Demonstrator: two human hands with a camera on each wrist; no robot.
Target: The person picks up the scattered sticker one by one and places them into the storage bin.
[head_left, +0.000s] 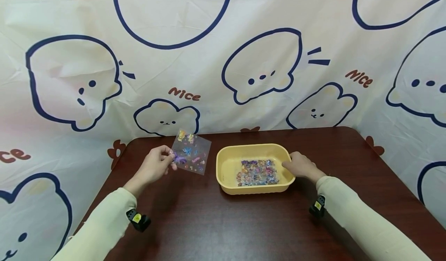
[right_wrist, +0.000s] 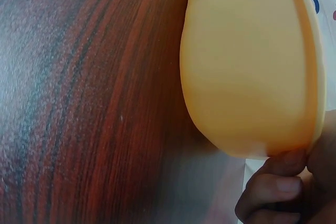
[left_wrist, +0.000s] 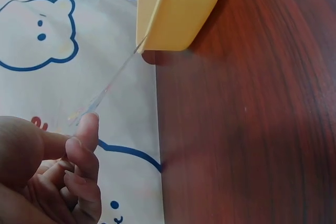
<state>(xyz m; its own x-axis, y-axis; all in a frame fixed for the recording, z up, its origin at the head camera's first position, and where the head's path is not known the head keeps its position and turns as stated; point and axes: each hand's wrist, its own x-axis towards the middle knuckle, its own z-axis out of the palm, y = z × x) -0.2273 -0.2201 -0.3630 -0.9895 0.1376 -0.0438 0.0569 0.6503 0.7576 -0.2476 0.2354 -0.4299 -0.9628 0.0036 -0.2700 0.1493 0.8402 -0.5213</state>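
My left hand (head_left: 157, 163) pinches a clear sticker sheet (head_left: 196, 152) by its left edge, between thumb and fingers. Small coloured figures are printed on the sheet, which is held up above the table, left of a yellow plastic basin (head_left: 228, 152). In the left wrist view the sheet (left_wrist: 113, 81) shows almost edge-on. My right hand (head_left: 302, 165) grips the basin's right end, thumb over the rim and fingers beneath it on the outside. Inside the basin lies a pile of colourful sticker sheets (head_left: 258, 172). The right wrist view shows the basin's outer wall (right_wrist: 247, 66) and the curled fingers.
The basin stands on a dark red-brown wooden table (head_left: 223, 226). Behind and beside the table hangs a white cloth (head_left: 209, 67) with blue cartoon outlines. A black wrist camera (head_left: 139, 219) is strapped on the left sleeve, and another camera (head_left: 317, 206) on the right.
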